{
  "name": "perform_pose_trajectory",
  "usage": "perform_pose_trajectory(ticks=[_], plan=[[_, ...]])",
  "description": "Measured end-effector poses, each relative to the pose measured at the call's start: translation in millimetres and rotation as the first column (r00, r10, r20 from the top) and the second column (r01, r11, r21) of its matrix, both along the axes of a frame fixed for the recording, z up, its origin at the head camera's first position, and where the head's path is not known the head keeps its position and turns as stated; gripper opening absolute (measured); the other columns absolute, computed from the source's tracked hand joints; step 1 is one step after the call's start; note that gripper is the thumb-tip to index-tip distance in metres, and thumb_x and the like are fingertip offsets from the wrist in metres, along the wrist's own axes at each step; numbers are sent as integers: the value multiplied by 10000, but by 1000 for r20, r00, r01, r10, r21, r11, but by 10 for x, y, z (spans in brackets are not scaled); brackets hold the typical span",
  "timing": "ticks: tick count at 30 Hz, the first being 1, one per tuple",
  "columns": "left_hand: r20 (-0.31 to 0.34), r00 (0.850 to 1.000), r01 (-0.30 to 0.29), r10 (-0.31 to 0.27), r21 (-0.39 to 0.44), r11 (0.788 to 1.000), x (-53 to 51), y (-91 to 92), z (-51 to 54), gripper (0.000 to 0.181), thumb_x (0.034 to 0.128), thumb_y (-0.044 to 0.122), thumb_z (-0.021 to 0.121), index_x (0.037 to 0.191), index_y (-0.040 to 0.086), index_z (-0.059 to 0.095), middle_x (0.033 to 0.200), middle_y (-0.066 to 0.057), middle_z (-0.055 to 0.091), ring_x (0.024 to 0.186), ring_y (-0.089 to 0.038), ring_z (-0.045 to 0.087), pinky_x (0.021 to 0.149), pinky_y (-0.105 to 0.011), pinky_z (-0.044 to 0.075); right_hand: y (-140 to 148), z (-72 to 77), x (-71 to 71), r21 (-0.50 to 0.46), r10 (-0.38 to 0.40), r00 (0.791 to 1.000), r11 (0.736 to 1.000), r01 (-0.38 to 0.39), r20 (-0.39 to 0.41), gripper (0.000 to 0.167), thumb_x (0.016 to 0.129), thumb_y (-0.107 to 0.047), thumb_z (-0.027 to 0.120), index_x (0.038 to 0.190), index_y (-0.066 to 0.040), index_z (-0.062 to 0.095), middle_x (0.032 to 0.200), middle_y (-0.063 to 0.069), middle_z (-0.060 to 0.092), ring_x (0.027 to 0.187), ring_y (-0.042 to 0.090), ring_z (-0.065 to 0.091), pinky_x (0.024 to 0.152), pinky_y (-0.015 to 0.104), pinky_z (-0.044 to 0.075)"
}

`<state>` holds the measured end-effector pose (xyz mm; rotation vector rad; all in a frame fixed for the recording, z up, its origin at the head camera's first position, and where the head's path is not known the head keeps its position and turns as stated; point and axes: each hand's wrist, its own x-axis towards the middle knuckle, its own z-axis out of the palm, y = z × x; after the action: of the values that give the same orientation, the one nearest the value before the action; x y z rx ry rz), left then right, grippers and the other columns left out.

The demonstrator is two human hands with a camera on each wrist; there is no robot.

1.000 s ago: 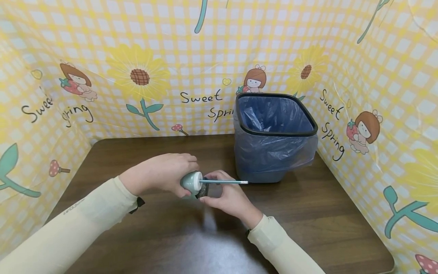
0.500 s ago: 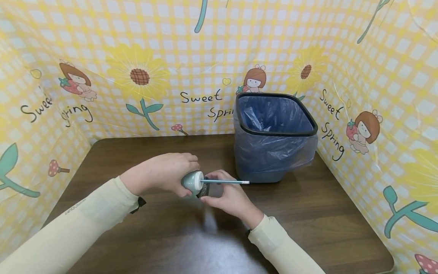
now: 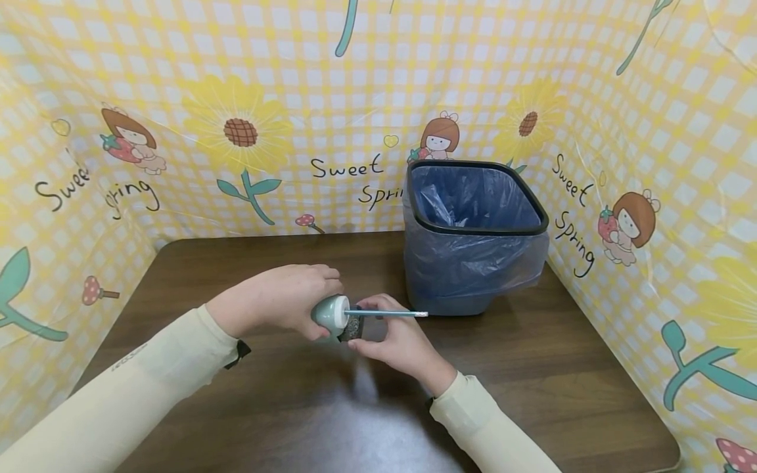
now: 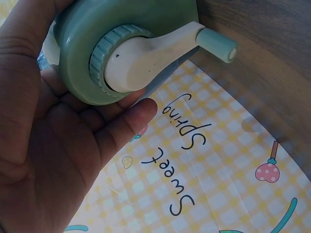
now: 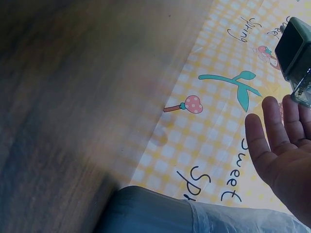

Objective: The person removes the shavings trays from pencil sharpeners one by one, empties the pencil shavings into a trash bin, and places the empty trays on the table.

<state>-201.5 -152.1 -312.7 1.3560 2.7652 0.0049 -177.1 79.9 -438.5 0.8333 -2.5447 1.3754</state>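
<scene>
Draped with yellow-checked cloth [image 3: 355, 98] around a brown wooden bench [image 3: 266, 407]. Near the middle, apparently held off the bench: a green crank sharpener [image 3: 328, 316], with a white crank [image 4: 146, 63] showing in the left wrist view. Jutting rightward from its white end, a blue pencil [image 3: 387, 314]. Right beside that end, a small dark, clear-sided box [image 3: 353, 327]; cannot tell whether fully out or partly seated. Wrapped round the sharpener, the fingers of the left hand [image 3: 286, 299]; pinched narrowly on the box, thumb and fingers of the right hand [image 3: 405, 341]. Farther out, behind the right hand, a bag-lined bin [image 3: 481, 230]. Looks like the step of sliding the box out or in, direction unclear. Next, would call for a steady left grip and a straight, level right-hand movement, without spilling.
</scene>
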Motion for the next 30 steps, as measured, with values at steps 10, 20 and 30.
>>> perform_pose_trajectory(ticks=[10,20,30], plan=[[8,1000,1,-1,2,1000,0,-25,3,533,705,441,908,1078,126,696,963,54,584,837,-102,569,723,-283,544,7,9,23,-4,-3,999,1000,3,32,577,773,-324,903,1252,-188,610,1248,-96,622,1151,102,592,999,483,514],[-5,1000,4,-4,-3,1000,-13,-42,2,547,700,456,906,1077,122,693,959,55,582,830,-97,562,719,-277,537,18,19,24,-2,-10,1000,1000,10,25,573,771,-321,904,1246,-181,616,1244,-93,622,1160,99,593,1015,463,506],[-7,1000,0,0,-3,1000,-20,-73,12,544,699,453,906,1079,126,695,961,59,586,845,-99,561,733,-286,535,20,-1,15,0,-18,1000,1000,18,18,579,774,-313,903,1254,-171,612,1256,-85,621,1169,87,590,1028,436,496]])
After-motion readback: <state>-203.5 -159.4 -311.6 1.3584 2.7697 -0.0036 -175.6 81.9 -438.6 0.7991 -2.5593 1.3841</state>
